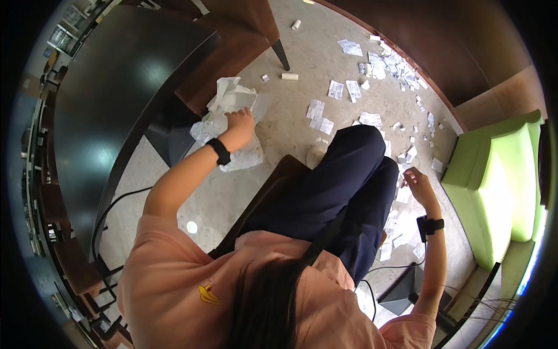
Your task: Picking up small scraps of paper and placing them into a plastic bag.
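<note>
At the mouth of a translucent white plastic bag [248, 159], my left hand [241, 125] has its fingers curled on the bag's edge. White paper [237, 98] shows in the top of the bag, which rests on the floor beside the table. My right hand [418, 185] hangs low to the right of my knees, with fingers bent above paper scraps [402, 195] on the floor. Whether a scrap is between those fingers is too small to tell. Both wrists wear black bands, the right one with a cable.
Printed slips [335, 89], small paper pieces and paper roll cores [290, 76] litter the grey floor [305, 56]. A dark table [130, 65] and a brown chair [244, 35] stand left. On the right is a green padded seat [484, 174]. A cable [113, 205] runs at left.
</note>
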Action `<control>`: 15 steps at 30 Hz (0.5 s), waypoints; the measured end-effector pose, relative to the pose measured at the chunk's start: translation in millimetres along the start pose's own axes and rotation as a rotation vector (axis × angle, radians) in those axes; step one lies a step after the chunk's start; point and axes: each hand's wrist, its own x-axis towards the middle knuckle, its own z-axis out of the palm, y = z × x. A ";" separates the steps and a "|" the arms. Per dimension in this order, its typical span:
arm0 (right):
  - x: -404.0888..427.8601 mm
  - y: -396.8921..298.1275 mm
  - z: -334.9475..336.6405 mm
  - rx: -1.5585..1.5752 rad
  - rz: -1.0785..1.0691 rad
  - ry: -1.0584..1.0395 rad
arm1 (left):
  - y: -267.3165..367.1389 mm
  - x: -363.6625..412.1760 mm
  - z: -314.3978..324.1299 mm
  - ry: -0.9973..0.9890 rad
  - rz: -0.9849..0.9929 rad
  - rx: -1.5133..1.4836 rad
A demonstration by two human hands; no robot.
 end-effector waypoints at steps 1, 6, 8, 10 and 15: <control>-4.4 -13.0 -6.2 -0.006 -0.023 0.023 | -3.0 8.0 0.7 -0.083 -0.045 0.001; -23.6 -37.2 -18.0 0.061 -0.130 0.095 | -29.0 20.1 -34.3 -0.088 -0.056 0.019; -25.6 -39.8 -20.3 0.076 -0.148 0.096 | -42.7 26.3 -38.8 -0.002 -0.124 0.007; -25.5 -36.2 -21.7 0.082 -0.235 0.092 | -58.2 32.5 -47.9 0.204 -0.183 0.051; -17.8 -25.6 -27.6 0.107 -0.186 0.108 | -75.7 47.9 -98.5 0.508 -0.138 -0.058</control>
